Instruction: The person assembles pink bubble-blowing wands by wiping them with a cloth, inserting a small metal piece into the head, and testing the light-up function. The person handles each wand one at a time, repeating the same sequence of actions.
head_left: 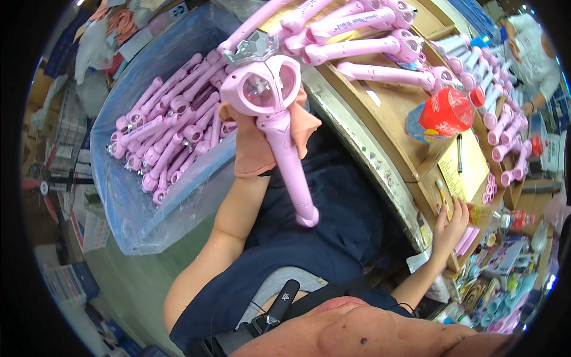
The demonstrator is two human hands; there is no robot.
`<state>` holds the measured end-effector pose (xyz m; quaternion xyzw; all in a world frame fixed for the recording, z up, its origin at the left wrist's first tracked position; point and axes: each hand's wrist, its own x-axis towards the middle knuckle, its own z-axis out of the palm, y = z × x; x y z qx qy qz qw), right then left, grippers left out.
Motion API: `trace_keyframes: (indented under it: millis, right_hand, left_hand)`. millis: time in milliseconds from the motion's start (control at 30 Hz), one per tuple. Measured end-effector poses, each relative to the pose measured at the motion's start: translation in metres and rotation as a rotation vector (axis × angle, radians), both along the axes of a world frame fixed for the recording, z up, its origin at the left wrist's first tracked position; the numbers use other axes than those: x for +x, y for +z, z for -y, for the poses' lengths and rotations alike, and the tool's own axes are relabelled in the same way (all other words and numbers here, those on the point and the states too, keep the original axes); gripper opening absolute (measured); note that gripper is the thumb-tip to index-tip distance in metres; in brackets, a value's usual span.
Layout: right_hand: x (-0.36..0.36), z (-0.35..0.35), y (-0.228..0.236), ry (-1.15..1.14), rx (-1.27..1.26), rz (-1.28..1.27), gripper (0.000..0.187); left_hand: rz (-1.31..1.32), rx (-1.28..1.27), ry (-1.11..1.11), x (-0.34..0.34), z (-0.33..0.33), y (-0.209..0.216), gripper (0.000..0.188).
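Observation:
In the middle, my left hand holds up a pink toy wand [289,169] close below its round head, the handle slanting down over my lap. The wand's head has clear domed windows and a silver crown on top. An orange cloth [253,156] wraps around the grip and hides my left fingers; my left forearm [241,205] comes up behind it. Over on the right, my right hand [450,225] rests at the table edge with fingers apart. Its fingertips are at the lower end of a small yellow-handled brush [441,189]; whether they touch it is unclear.
A blue plastic-lined bin [128,223] at left contains many pink wands. More wands [357,50] lie across the wooden table [380,134]. A red-labelled bottle [443,116], a yellow sheet [467,166] and a pen [460,153] are there too. A person [529,53] stands at far right.

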<state>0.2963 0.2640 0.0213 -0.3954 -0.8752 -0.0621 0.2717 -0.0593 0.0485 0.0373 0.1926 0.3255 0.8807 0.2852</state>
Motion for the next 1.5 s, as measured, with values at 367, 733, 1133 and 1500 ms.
trace_keyframes:
  millis: [367,733,1133,1500]
  right_hand:
    - [-0.182,0.129,-0.029,0.753,-2.029,-0.528,0.041]
    - [-0.181,0.133,-0.026,0.507,-1.82,-0.704,0.04]
    - [-0.182,0.144,-0.027,0.572,-1.802,-0.604,0.035]
    - [-0.18,0.144,-0.026,0.594,-1.688,-0.679,0.035]
  left_hand:
    - [-0.804,-0.515,0.205,0.04,0.001,-0.024,0.048]
    - [0.353,-0.007,-0.4,0.042,-0.004,-0.033,0.069]
    - [-1.552,-1.045,0.618,0.046,-0.002,-0.022,0.058]
    - [-0.713,-0.64,0.219,0.054,-0.011,-0.02,0.031]
